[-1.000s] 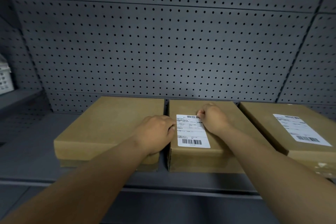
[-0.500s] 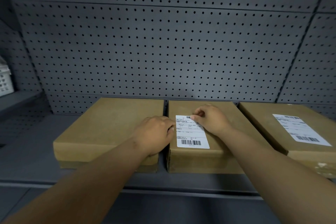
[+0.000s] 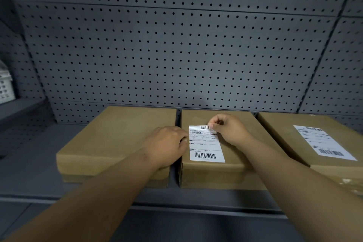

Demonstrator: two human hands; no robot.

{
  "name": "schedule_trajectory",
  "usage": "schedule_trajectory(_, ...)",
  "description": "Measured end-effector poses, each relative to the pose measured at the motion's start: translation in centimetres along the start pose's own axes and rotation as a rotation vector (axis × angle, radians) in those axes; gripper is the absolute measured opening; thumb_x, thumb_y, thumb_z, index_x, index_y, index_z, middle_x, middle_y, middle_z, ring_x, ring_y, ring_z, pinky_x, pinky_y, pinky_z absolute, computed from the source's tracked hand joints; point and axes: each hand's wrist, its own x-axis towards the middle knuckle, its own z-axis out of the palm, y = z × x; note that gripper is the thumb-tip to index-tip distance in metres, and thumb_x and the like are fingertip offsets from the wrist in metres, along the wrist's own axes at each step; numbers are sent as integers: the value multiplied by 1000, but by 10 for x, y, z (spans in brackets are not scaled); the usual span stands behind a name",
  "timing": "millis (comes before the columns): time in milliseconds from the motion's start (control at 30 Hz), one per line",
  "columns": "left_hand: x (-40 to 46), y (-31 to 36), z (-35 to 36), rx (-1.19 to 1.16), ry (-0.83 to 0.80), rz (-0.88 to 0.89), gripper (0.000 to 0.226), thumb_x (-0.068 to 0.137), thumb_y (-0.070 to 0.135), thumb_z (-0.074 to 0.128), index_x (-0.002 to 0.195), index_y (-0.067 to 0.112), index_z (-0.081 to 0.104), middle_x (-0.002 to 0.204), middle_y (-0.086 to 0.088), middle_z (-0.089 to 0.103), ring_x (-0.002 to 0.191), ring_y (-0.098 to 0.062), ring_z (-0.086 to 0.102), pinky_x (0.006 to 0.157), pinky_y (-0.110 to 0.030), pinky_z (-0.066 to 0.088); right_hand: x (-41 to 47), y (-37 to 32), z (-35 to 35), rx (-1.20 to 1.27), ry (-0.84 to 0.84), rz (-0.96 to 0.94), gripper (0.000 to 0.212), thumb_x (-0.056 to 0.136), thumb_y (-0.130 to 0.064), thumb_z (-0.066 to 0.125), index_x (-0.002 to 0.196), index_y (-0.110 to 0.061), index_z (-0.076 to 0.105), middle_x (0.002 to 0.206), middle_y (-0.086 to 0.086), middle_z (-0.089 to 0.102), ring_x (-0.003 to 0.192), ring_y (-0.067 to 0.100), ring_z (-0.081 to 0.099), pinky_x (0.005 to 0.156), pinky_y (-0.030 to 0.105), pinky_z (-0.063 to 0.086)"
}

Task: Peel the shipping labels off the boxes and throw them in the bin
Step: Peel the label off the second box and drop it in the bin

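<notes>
Brown cardboard, three boxes in a row on a grey shelf, pegboard behind. Middle box in play. White shipping label flat on its lid, far right corner pinched in the right hand between thumb and forefinger: grip narrow, closed on that corner. Hard to tell whether the corner is lifted clear of the card or only caught by a nail. Left hand curled over the near left edge of the same box, fingertips just beside the label's left margin, grip loosely closed, bracing the box, holding nothing loose.

Step in hand, by the look of it: starting the peel on the second box. Left box bare on top, so probably done. Right box carrying its own label, untouched. No bin in view.

Next move calls for a slow, low pull back toward the body, close to the lid, to avoid tearing paper or lifting the cardboard skin. Left hand pressing down to stop the box sliding. Then a turn to find the bin.
</notes>
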Motion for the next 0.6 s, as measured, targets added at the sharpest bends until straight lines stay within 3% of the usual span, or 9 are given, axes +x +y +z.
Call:
schedule_trajectory(67, 0, 0, 0, -8, 6, 3, 29, 93, 27, 38, 109, 19, 61, 107, 1, 67, 93, -19, 60, 84, -33, 48, 0, -1, 0, -23, 22, -4, 20, 86, -19, 62, 69, -28, 60, 71, -18, 58, 66, 1, 50, 60, 21, 35)
schedule_trajectory(133, 0, 1, 0, -15, 10, 2, 29, 93, 26, 38, 111, 21, 60, 108, 2, 66, 94, -19, 60, 84, -33, 48, 1, -5, 0, -98, 49, 11, 9, 84, -27, 65, 92, -23, 66, 81, -12, 61, 79, 9, 56, 67, 25, 39)
schedule_trajectory(200, 0, 0, 1, -14, 13, 0, 29, 92, 26, 38, 110, 21, 60, 108, 2, 66, 94, -20, 60, 83, -32, 47, 4, -9, 1, -265, 39, 23, 45, 84, -35, 63, 126, -23, 53, 107, -2, 63, 103, 19, 56, 82, 31, 44)
schedule_trajectory(233, 0, 0, 1, -14, 15, 2, 29, 92, 26, 38, 109, 21, 61, 107, 2, 66, 93, -20, 59, 82, -32, 46, 7, -14, 3, -365, 21, -4, 50, 86, -37, 60, 132, -23, 47, 119, 2, 61, 113, 22, 53, 92, 34, 44)
schedule_trajectory(300, 0, 0, 1, -25, 19, 6, 29, 93, 27, 38, 109, 21, 61, 106, 2, 66, 91, -19, 59, 81, -32, 46, 11, -27, 11, -534, -75, -118, 42, 90, -38, 52, 129, -22, 52, 130, 4, 58, 122, 25, 49, 102, 38, 41)
schedule_trajectory(400, -1, -1, 1, -32, 27, 4, 30, 93, 27, 37, 109, 20, 61, 105, 2, 66, 91, -19, 59, 82, -33, 47, 17, -45, 24, -651, -215, -257, 28, 93, -30, 49, 110, -16, 67, 116, 4, 66, 112, 24, 55, 96, 38, 44)
schedule_trajectory(600, -2, -2, 3, -46, 52, 3, 30, 92, 26, 38, 109, 18, 62, 105, 1, 67, 93, -20, 60, 86, -34, 47, 23, -50, 30, -464, -191, -162, 12, 86, -21, 61, 88, -12, 70, 98, 5, 73, 94, 21, 64, 83, 29, 47)
